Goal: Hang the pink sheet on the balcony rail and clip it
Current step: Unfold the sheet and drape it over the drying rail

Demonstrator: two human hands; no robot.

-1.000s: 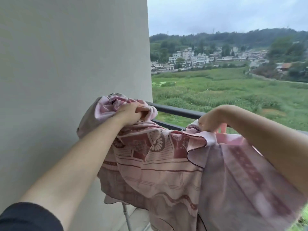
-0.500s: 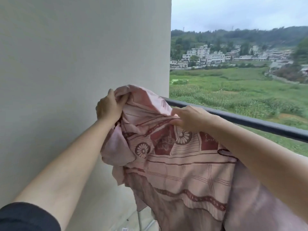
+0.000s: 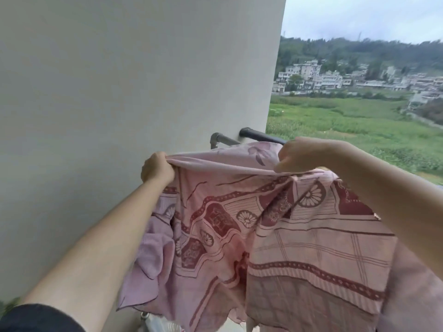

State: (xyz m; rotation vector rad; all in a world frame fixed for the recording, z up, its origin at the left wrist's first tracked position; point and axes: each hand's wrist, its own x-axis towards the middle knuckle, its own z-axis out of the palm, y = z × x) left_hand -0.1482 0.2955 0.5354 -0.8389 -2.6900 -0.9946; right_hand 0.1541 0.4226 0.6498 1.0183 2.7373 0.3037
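Note:
The pink sheet (image 3: 275,236), patterned with dark red borders and flower medallions, hangs in folds in front of me. My left hand (image 3: 157,169) grips its top edge near the wall. My right hand (image 3: 299,155) pinches the same edge further right, so the hem is stretched taut between them. The dark balcony rail (image 3: 260,135) meets the wall just behind the sheet; most of the rail is hidden by the cloth and my right arm. No clip shows.
A plain pale wall (image 3: 119,92) fills the left side, very close to my left hand. A grey pipe elbow (image 3: 217,138) sits beside the rail end. Beyond the rail lie green fields (image 3: 359,121) and distant houses.
Both hands have spread apart along the top edge, pulling it straight. The bunched cloth has dropped open and the rail's wall end has come into view.

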